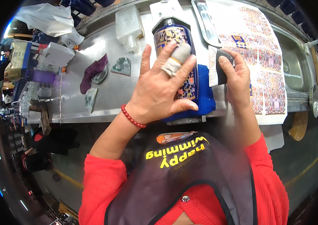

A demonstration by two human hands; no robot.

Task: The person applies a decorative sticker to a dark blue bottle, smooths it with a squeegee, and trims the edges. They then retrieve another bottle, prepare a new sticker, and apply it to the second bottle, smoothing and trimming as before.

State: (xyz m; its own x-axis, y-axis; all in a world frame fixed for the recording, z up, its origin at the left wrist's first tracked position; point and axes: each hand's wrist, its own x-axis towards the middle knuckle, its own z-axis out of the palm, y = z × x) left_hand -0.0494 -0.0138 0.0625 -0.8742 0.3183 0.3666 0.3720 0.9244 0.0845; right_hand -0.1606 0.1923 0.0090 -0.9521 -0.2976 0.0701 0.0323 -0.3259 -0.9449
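Note:
A dark blue bottle point(174, 35) with a gold and floral pattern lies on the steel table in front of me, its neck pointing away. My left hand point(159, 84) is spread open over it, fingers apart. One of its fingers is wrapped in a greyish covering point(177, 58) held by a thin band. In my right hand point(237, 77), pinched between thumb and fingers, is a flat black scraper-like piece point(221, 75) with a whitish strip along one side. It is beside the bottle, apart from it. A blue cloth point(205, 88) is bunched under and beside the bottle.
Printed floral decal sheets point(273, 77) cover the table to the right, before a steel sink point(296, 71). A metal tray point(205, 22) lies behind. Leftward are a clear plastic container point(129, 28), a purple cloth point(91, 73) and green flat pieces point(121, 66).

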